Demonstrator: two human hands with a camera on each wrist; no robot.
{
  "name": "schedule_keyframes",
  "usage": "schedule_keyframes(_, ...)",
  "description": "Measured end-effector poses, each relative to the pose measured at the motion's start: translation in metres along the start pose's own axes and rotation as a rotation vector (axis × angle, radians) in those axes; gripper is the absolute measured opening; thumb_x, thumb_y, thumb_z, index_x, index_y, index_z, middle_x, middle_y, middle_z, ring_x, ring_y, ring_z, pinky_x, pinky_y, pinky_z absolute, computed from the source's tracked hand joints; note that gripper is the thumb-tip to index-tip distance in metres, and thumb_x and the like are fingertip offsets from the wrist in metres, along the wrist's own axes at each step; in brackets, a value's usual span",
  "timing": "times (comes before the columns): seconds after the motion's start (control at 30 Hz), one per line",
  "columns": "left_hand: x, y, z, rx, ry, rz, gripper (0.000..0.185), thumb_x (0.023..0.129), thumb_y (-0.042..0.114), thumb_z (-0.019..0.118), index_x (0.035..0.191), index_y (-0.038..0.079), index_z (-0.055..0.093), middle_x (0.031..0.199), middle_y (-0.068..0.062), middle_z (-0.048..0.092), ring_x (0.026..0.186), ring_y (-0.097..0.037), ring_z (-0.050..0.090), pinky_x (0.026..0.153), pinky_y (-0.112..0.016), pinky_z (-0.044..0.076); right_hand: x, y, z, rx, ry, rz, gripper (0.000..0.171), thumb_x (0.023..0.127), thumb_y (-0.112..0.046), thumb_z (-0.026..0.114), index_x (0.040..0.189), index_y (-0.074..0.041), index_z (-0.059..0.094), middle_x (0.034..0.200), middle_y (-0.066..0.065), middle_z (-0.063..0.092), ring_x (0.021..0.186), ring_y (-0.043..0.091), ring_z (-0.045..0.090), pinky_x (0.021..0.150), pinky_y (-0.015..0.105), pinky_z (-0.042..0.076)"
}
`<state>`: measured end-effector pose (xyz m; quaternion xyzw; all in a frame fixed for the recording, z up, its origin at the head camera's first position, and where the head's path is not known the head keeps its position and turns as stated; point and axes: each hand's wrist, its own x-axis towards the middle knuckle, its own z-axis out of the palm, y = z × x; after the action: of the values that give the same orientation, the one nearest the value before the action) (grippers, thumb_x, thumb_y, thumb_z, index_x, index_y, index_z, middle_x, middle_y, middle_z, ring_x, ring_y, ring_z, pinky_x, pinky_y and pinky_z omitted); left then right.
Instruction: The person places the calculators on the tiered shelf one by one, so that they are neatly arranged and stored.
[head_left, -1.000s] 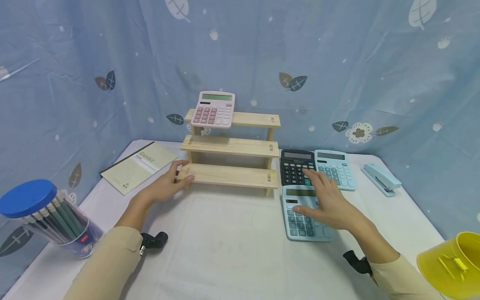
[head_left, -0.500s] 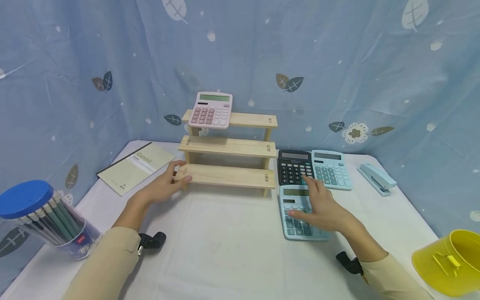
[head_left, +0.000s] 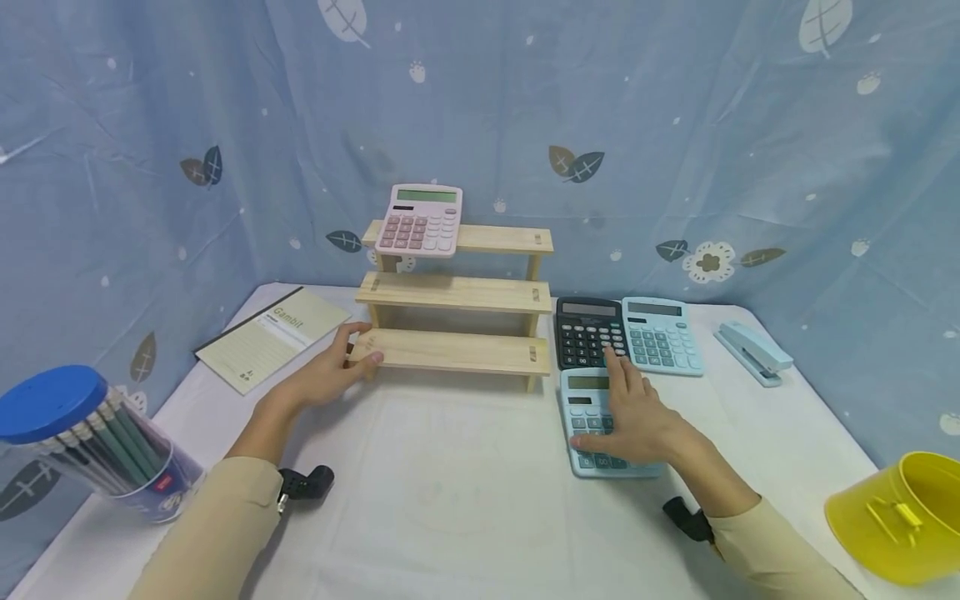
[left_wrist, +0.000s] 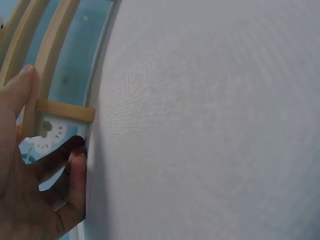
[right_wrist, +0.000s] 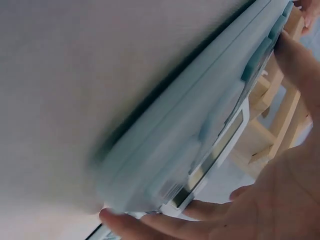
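A three-step wooden rack (head_left: 457, 292) stands at the back of the white table (head_left: 465, 492), with a pink calculator (head_left: 420, 220) leaning on its top step. My left hand (head_left: 330, 375) grips the left end of the lowest step, thumb on top; in the left wrist view my left hand (left_wrist: 30, 170) curls round the wooden slat (left_wrist: 50, 60). My right hand (head_left: 630, 412) rests flat, fingers spread, on the near blue calculator (head_left: 581, 400). In the right wrist view the blue calculator (right_wrist: 200, 125) fills the frame, and my right hand (right_wrist: 260, 210) lies over its face.
A black calculator (head_left: 585, 333) and a second blue calculator (head_left: 663, 335) lie side by side behind the near one. A blue stapler (head_left: 752, 352) lies at the right, a yellow bucket (head_left: 900, 517) at the front right. A notebook (head_left: 273, 335) and a pencil tub (head_left: 82, 442) are at the left.
My right hand has slid a little left over the near blue calculator. My left hand stays on the rack's lowest step.
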<state>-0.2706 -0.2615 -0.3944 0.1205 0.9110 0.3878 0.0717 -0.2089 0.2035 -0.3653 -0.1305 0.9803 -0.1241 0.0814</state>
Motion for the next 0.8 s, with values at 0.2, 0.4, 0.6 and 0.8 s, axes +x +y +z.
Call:
schedule_keyframes(0.2,0.000,0.000,0.001,-0.006,0.002,-0.007,0.071,0.106,0.053,0.049,0.158,0.021,0.013,0.148,-0.037,0.042,0.135,-0.051,0.048,0.108,-0.064,0.039,-0.006,0.007,-0.002,0.032,-0.025,-0.057,0.136,0.080,-0.061,0.080,0.160,0.003,-0.008,0.160,0.045,-0.003,0.138,0.075,0.011,0.102,0.081,0.028)
schedule_keyframes(0.4,-0.001,0.002,0.000,0.007,0.007,-0.001,0.071,0.106,0.052,0.049,0.159,0.020,0.013,0.148,-0.038,0.043,0.133,-0.051,0.050,0.107,-0.063,0.040,-0.015,0.009,-0.002,0.008,-0.047,-0.033,0.147,0.071,-0.071,0.082,0.162,-0.005,-0.012,0.161,0.043,-0.008,0.125,0.081,0.027,0.083,0.078,0.046)
schedule_keyframes(0.6,-0.001,0.001,0.000,0.017,0.004,0.006,0.071,0.107,0.051,0.048,0.159,0.018,0.012,0.147,-0.039,0.042,0.131,-0.051,0.051,0.105,-0.063,0.042,-0.016,0.011,-0.003,-0.025,-0.048,-0.001,0.142,0.070,-0.062,0.086,0.163,-0.013,-0.009,0.163,0.035,0.003,0.115,0.071,0.046,0.066,0.064,0.052)
schedule_keyframes(0.8,-0.001,-0.001,0.001,0.006,0.002,0.014,0.072,0.107,0.051,0.046,0.160,0.017,0.010,0.143,-0.037,0.050,0.129,-0.047,0.056,0.107,-0.060,0.042,-0.014,0.013,-0.004,-0.008,0.022,-0.034,0.143,0.066,-0.056,0.088,0.163,-0.015,-0.009,0.160,0.033,0.014,0.112,0.064,0.049,0.068,0.066,0.051)
